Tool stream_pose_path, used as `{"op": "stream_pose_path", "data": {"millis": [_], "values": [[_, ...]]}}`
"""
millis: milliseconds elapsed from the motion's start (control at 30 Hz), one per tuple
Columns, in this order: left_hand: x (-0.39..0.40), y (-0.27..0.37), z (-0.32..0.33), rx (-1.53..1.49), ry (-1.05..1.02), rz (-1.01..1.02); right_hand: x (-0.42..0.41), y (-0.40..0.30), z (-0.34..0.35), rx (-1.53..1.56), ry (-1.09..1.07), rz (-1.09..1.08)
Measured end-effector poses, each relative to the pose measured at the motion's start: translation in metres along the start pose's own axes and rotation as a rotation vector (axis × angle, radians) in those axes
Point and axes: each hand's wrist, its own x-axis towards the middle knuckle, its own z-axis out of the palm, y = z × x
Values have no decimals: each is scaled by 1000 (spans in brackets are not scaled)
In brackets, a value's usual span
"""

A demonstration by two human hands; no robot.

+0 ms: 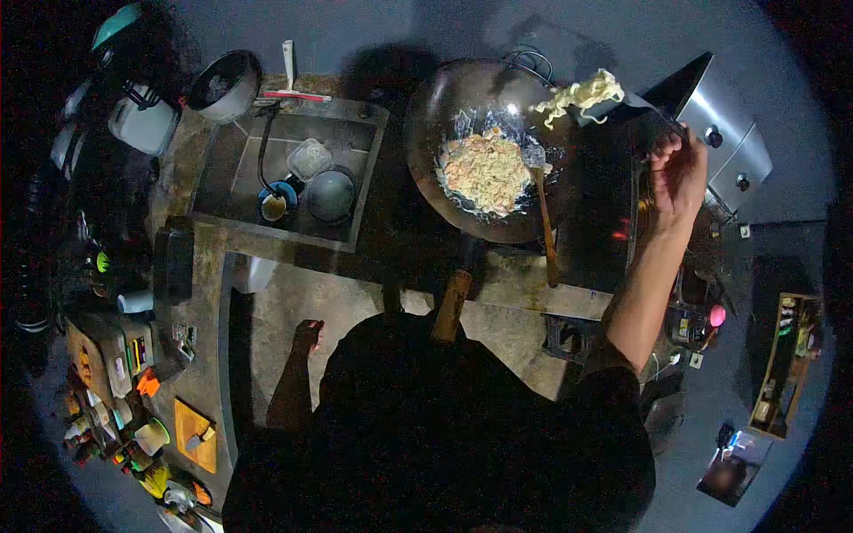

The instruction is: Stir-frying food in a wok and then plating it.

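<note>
My right hand (676,170) grips the handle of a cooking utensil (640,101), raised at the upper right. A clump of pale noodles (590,96) hangs from its far end, above the right rim of a large wok (430,166). More noodles (486,170), mixed with reddish bits, lie in the wok. A wooden-handled spatula (546,220) leans in it, its blade against the food. The wok's wooden handle (453,306) points towards my body. Low on the left, my left hand (310,335) hangs in shadow away from the counter, its fingers partly hidden.
Left of the wok is a sink (373,153) with a bowl (331,195) and a clear container (310,160) under a dark tap (268,153). A squeegee (290,66) stands behind it. On the left counter a knife (198,440) lies on a cutting board (190,413).
</note>
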Motion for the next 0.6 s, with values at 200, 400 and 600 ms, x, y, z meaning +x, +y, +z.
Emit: {"op": "stream_pose_path", "data": {"millis": [200,400,600], "values": [[33,-43,-29,-273,-249,-70,-5,113,-57,-222,28,160],[36,-58,-14,320,6,125,-18,174,-68,-113,205,381],[-13,-8,-10,695,254,568,6,168,-97,225,-8,449]]}}
